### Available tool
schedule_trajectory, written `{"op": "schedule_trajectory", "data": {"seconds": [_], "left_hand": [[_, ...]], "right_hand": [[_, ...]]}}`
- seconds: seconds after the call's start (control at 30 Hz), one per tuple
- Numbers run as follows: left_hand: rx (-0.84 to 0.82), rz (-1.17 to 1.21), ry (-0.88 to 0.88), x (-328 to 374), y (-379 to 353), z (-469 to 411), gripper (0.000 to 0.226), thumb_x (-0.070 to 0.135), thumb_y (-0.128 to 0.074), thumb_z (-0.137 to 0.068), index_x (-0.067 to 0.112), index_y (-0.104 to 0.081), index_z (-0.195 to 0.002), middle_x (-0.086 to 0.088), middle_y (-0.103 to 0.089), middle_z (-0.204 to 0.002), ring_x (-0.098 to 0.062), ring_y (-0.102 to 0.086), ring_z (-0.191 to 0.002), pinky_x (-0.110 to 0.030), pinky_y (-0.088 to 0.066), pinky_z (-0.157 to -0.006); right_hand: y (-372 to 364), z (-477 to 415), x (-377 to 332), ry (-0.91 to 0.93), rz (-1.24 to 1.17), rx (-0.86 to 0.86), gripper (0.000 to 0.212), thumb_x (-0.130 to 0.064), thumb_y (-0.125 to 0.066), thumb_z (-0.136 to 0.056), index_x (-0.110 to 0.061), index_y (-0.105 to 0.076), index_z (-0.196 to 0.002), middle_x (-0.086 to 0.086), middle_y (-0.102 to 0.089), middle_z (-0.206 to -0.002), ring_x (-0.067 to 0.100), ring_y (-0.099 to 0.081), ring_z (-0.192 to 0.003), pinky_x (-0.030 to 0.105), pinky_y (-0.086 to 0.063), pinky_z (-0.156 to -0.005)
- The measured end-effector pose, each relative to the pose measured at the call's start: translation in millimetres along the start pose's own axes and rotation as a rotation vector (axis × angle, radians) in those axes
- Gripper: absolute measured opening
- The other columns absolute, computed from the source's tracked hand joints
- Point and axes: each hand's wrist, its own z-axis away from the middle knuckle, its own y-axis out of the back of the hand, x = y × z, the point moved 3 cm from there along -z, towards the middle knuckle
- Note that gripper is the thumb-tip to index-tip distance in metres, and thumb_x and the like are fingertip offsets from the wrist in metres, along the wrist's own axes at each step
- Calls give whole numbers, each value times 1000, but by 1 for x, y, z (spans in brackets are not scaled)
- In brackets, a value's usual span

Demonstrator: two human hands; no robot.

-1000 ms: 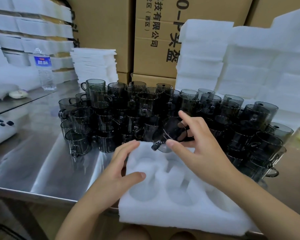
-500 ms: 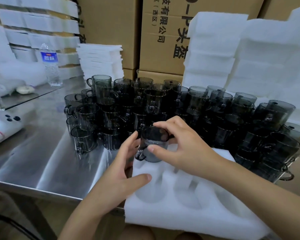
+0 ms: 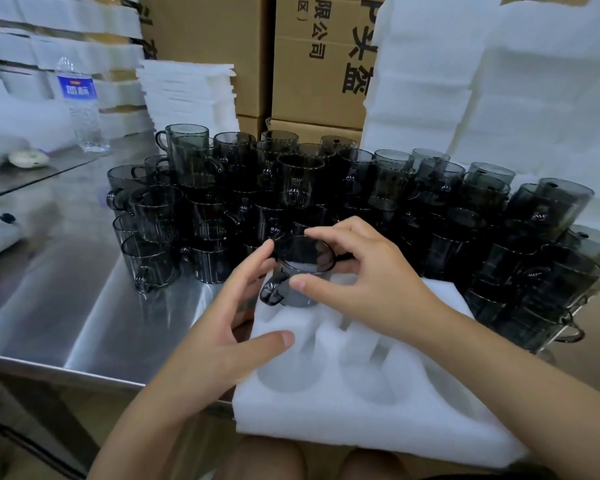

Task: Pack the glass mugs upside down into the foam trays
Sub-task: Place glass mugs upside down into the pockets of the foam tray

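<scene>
My right hand [image 3: 368, 282] holds the glass mug [image 3: 302, 265] between thumb and curled fingers, upside down at the far left pocket of the foam tray [image 3: 413, 420] on the worktop [image 3: 66, 306]. My left hand [image 3: 222, 327], fingers relaxed, touches the mug's side.

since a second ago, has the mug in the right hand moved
Yes. Against the tray, the mug has come down and left from over the far edge to the far-left pocket, and turned from tilted to base up.
</scene>
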Motion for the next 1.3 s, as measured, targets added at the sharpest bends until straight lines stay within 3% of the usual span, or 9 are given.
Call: {"op": "schedule_trajectory", "data": {"seconds": [0.17, 0.3, 0.4, 0.5, 0.63, 0.8, 0.9, 1.1, 1.3], "left_hand": [[-15, 27, -46, 4, -3, 1, 76, 36, -74, -69, 63, -38, -130, 38, -46, -131, 17, -41, -123, 2, -37, -85], [0, 71, -28, 4, -4, 2, 68, 35, -74, -68, 55, -48, -127, 32, -54, -127, 14, -49, -117, -1, -42, -81], [57, 64, 12, 3, -4, 1, 53, 43, -71, -70, 52, -55, -120, 26, -59, -124, 7, -54, -115, -13, -48, -84], [162, 36, 34, 4, -2, -1, 29, 53, -63, -82, 53, -60, -111, 26, -63, -114, 5, -60, -102, -18, -49, -80], [159, 100, 105, -1, -3, -2, 26, 43, -63, -85, 48, -62, -110, 16, -65, -117, -12, -63, -107, -39, -50, -90], [231, 139, 52, 0, -1, -6, 33, 23, -68, -68, 33, -75, -99, 22, -64, -119, 5, -59, -110, -9, -48, -78], [281, 125, 55, -1, 0, -7, 30, 8, -71, -72, 26, -76, -97, 26, -65, -115, 7, -60, -107, -7, -48, -79], [308, -30, 85, 4, 4, -8, 36, 17, -75, -74, 46, -72, -95, 35, -59, -117, 10, -55, -112, -36, -47, -99], [346, -156, 55, 9, 4, -13, 33, 24, -78, -70, 52, -71, -87, 36, -63, -108, 2, -63, -102, -33, -50, -93]], "right_hand": [[-3, -1, 0, 1, 139, -57, 61, -53, -74, -68, -30, -59, -123, -17, -49, -102, -2, -54, -95, 17, -44, -88], [-4, -1, 0, 16, 223, -105, 55, -49, -72, -74, -30, -58, -123, -18, -46, -102, -2, -49, -94, 15, -40, -86], [-6, -1, -1, 23, 291, -145, 59, -52, -68, -77, -27, -55, -128, -16, -46, -108, -1, -47, -101, 16, -37, -91], [-6, 0, -1, -11, 260, -142, 65, -62, -54, -83, -23, -51, -135, -16, -45, -111, -1, -43, -108, 17, -34, -95], [-4, 2, -1, 22, 434, -182, 61, -58, -45, -88, -24, -48, -138, -11, -42, -106, 7, -36, -104, 26, -33, -97], [0, 2, -1, 21, 637, -265, 69, -70, -30, -81, -36, -42, -140, -13, -34, -92, 8, -29, -88, 27, -26, -85], [1, -1, -1, 6, 684, -316, 72, -73, -27, -79, -38, -40, -141, -12, -35, -89, 10, -31, -89, 30, -30, -89], [-1, 1, 0, -31, 686, -319, 69, -72, -30, -80, -41, -37, -142, -13, -37, -83, 10, -34, -89, 28, -25, -82], [-1, 1, 1, -52, 639, -289, 68, -74, -33, -79, -44, -38, -140, -14, -41, -83, 8, -38, -93, 30, -28, -90]]}}
